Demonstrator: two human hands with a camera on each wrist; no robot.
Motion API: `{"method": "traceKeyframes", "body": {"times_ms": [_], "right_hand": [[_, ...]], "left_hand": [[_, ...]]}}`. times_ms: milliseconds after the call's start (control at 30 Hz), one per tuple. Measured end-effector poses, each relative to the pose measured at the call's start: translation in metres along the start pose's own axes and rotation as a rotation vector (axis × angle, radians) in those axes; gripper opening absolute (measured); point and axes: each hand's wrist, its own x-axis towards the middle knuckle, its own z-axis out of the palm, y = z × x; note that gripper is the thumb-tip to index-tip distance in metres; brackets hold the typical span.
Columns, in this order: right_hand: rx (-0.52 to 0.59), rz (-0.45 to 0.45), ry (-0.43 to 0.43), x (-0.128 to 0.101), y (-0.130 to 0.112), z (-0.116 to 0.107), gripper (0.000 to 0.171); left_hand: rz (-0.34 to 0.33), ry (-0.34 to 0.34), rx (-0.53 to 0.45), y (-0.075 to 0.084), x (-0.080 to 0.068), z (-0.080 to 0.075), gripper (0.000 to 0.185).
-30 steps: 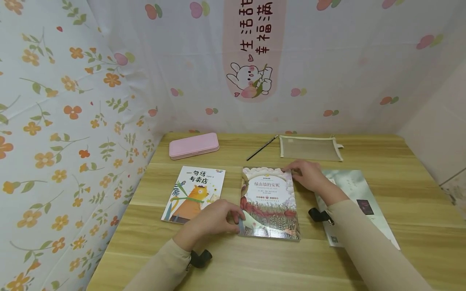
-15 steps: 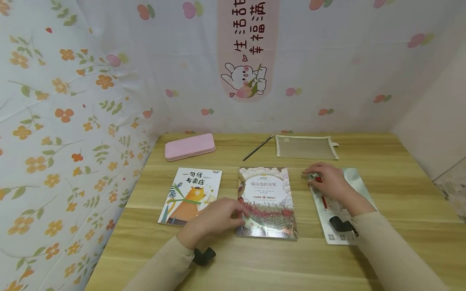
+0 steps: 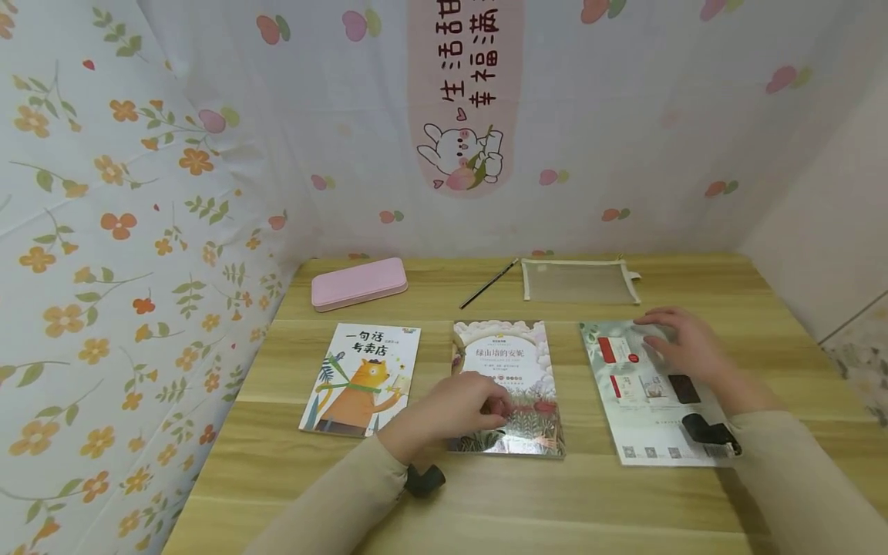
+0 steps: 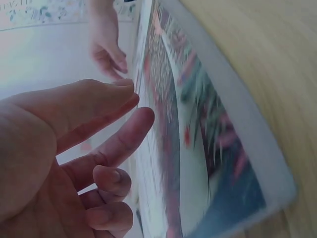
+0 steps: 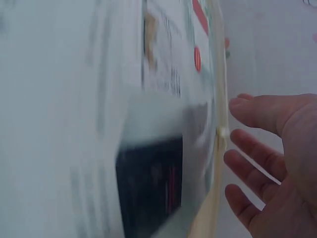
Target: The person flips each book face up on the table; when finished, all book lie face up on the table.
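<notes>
The middle book (image 3: pixel 530 378), with a pink cloud border and a grassy field on its cover, lies flat on the table. Over its lower left part hovers my left hand (image 3: pixel 454 408), fingers loosely bent, nothing held. In the left wrist view, the left hand's fingers (image 4: pixel 121 141) are spread beside that cover. To the right lies a pale green book (image 3: pixel 648 420) with small pictures and QR codes. My right hand (image 3: pixel 690 351) is above its upper right corner. The right wrist view shows that hand's fingers (image 5: pixel 252 166) relaxed and apart from the book.
A white book (image 3: pixel 357 378) with an orange cat lies on the left. Along the back are a pink pencil case (image 3: pixel 358 284), a dark pencil (image 3: pixel 489 284) and a mesh zip pouch (image 3: pixel 579 281). A patterned curtain (image 3: pixel 312 116) stands behind the wooden table (image 3: pixel 527 509).
My right hand has moved from the middle book's upper right corner across to the green book's upper right. The left hand has left the middle book's lower left edge and shifted right over its cover.
</notes>
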Motion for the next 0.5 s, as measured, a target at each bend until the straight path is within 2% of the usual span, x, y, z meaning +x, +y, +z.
{"method": "traceKeyframes", "body": {"times_ms": [200,500], "right_hand": [[0.014,0.037,-0.058,-0.004,0.017,-0.019,0.030],[0.060,0.088,-0.109,-0.019,0.040,-0.024,0.029]], "left_hand": [[0.044,-0.042,0.018,0.013,0.013,0.008,0.017],[0.102,-0.100,0.049,0.032,0.035,0.017,0.021]]}}
